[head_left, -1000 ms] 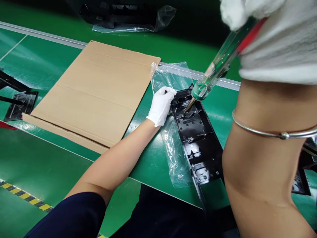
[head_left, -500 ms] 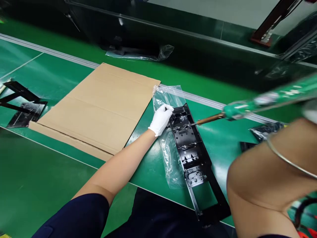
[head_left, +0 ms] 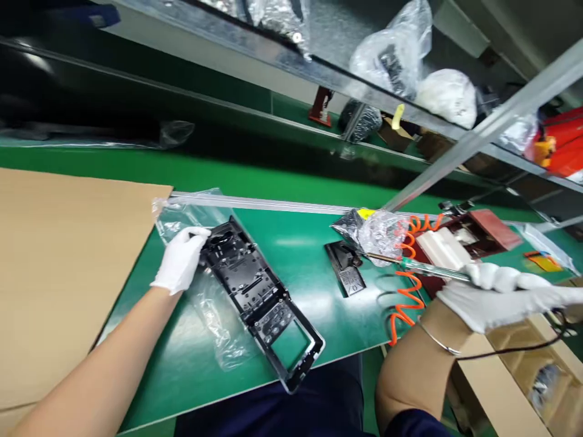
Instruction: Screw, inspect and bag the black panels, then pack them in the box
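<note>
A long black plastic frame (head_left: 255, 282) lies at a slant on the green table, its open end over the near edge. My left hand (head_left: 181, 258), in a white glove, has its fingers pinched on the frame's upper left corner. Over to the right, my gloved right hand (head_left: 505, 291) is wrapped round a green electric screwdriver (head_left: 432, 270), whose thin tip points left, near a small black bracket (head_left: 346, 267). Under and beside the frame's left side lies a clear plastic bag (head_left: 218, 328).
Brown cardboard (head_left: 68, 261) covers the left of the table. To the right are bagged parts (head_left: 380, 233), an orange coiled hose (head_left: 405, 303) and a dark red box (head_left: 492, 233). A metal post (head_left: 483, 130) rises to a shelf with bags; an open carton (head_left: 496, 382) stands below right.
The view has swung to the right. My right hand has moved the screwdriver off the frame, out to the right. My left hand still pinches the frame's corner.
</note>
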The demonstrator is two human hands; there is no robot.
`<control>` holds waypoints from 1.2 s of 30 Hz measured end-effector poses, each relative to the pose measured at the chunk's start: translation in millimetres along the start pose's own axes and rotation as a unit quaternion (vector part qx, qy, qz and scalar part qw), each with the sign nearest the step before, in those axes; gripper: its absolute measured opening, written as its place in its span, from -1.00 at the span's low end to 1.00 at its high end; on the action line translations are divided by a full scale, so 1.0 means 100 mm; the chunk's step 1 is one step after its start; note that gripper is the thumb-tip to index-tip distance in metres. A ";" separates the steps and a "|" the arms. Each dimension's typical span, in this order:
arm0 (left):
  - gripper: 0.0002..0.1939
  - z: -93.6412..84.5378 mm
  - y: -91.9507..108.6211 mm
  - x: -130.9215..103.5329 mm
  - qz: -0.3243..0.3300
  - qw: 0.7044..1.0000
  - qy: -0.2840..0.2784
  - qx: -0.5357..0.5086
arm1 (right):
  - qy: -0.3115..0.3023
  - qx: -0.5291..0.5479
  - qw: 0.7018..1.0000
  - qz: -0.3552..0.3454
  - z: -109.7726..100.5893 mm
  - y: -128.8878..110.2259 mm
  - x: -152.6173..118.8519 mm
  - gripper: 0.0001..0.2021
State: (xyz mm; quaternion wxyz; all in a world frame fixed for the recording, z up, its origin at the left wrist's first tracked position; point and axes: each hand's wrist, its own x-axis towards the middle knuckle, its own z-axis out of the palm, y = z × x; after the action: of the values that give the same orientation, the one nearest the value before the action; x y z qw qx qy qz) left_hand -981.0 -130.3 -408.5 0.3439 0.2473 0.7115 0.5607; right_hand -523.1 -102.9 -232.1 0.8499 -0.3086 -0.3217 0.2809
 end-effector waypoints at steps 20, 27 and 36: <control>-0.82 0.00 0.10 -0.10 0.006 1.000 -0.010 -0.012 | -0.118 -0.082 0.985 -0.095 -0.33 0.63 -0.32 -0.55; -0.74 -0.01 0.06 -0.08 0.002 1.000 -0.019 -0.023 | -0.226 -0.233 0.945 0.027 -0.89 0.63 -0.62 -0.78; -0.79 -0.03 0.04 -0.09 0.025 0.999 -0.027 -0.034 | -0.226 -0.321 0.858 0.331 -1.22 0.62 -0.82 -0.24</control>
State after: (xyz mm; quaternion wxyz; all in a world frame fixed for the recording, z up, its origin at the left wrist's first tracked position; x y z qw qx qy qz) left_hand -977.8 -138.0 -402.1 0.3571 0.2682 0.6761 0.5860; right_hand -504.2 -160.0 -380.0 0.4649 -0.5808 -0.4561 0.4884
